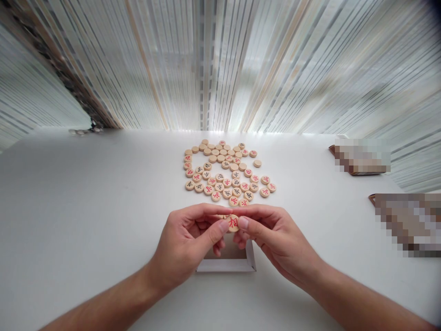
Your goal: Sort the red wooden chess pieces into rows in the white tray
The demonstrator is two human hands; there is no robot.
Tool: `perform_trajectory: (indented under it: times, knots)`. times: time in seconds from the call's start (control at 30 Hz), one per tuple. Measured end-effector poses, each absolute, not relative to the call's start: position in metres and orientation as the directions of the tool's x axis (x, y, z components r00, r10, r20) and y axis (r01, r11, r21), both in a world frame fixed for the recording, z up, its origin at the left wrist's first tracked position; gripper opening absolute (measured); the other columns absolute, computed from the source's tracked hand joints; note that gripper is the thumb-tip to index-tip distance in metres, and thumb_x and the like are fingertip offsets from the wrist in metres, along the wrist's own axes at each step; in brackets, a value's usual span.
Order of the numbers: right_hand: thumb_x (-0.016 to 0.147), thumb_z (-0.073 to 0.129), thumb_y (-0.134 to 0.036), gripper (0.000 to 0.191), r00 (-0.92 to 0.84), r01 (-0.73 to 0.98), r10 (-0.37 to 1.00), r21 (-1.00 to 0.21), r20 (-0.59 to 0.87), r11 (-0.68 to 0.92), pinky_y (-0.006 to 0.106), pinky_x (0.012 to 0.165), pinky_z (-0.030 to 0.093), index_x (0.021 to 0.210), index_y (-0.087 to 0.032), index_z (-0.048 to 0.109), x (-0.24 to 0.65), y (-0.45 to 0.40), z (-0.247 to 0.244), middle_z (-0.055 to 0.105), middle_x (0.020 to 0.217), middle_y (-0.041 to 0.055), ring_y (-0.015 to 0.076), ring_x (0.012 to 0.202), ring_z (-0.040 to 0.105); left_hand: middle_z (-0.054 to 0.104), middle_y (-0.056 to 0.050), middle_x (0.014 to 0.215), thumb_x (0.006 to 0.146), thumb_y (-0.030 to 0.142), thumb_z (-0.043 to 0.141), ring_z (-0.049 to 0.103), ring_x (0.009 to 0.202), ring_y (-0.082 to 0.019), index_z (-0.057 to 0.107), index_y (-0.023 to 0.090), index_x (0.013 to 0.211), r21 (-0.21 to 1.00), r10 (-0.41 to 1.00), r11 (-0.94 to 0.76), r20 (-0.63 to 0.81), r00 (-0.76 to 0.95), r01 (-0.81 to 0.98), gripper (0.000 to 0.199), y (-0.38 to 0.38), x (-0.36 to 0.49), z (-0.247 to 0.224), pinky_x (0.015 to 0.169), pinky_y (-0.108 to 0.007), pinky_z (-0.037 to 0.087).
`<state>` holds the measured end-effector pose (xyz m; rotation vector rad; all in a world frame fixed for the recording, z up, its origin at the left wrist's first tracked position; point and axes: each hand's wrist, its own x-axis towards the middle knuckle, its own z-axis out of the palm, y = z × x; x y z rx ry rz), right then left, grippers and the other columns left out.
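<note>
A round wooden xiangqi piece [233,223] with a red character faces me, pinched between both hands. My left hand [193,232] grips its left edge with thumb and fingers. On the opposite edge, my right hand [267,227] closes in the same way, the two index fingertips meeting above the piece. Below the hands sits a shallow white box [227,265] with a brownish inside, partly covered by the fingers. Just beyond them, many more xiangqi pieces [227,182] lie on the table, some showing red or black characters, others blank side up.
The white table [103,197] reaches back to striped vertical blinds [179,64]. Two brown-edged objects, blurred by pixelation, are at the right: one farther back [361,158], the other nearer [409,220]. A beaded chain [96,125] hangs down to the back left edge.
</note>
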<state>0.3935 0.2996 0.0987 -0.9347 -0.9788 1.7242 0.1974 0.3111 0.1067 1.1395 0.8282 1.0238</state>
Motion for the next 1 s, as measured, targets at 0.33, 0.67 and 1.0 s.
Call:
perform_trajectory:
  times: [0.33,0.67,1.0]
  knots:
    - [0.092,0.086,-0.033,0.026,-0.321,-0.338,0.933,-0.9,-0.165,-0.276,0.021,0.067,0.059,0.117,-0.025,0.086,0.3953,0.299,0.0986,0.08,0.08,0.0041,0.0107,0.069,0.07,0.082,-0.006,0.078,0.089,0.015,0.082,0.071,0.064,-0.013,0.086,0.015,0.11,0.964,0.925,0.133,-0.037,0.378,-0.232,0.021,0.3103,0.1971,0.1104,0.058,-0.019,0.063]
    - [0.086,0.092,-0.025,0.032,-0.334,-0.349,0.924,-0.886,-0.187,-0.306,0.019,0.066,0.059,0.117,-0.023,0.086,0.3958,0.2987,0.0981,0.082,0.084,0.0062,0.011,0.07,0.071,0.086,-0.007,0.088,0.091,0.009,0.082,0.082,0.08,-0.018,0.085,0.022,0.119,0.957,0.91,0.101,0.021,0.414,-0.271,0.031,0.3085,0.1954,0.1051,0.065,-0.018,0.066]
    - [0.064,0.103,-0.012,0.04,-0.306,-0.393,0.928,-0.86,-0.211,-0.325,0.014,0.062,0.059,0.099,-0.023,0.089,0.3926,0.297,0.1038,0.081,0.079,0.0024,0.01,0.069,0.071,0.086,-0.004,0.102,0.087,0.0,0.08,0.083,0.08,-0.015,0.085,0.026,0.117,0.975,0.91,-0.11,0.176,0.375,-0.19,0.04,0.3074,0.1947,0.1031,0.071,-0.018,0.069]
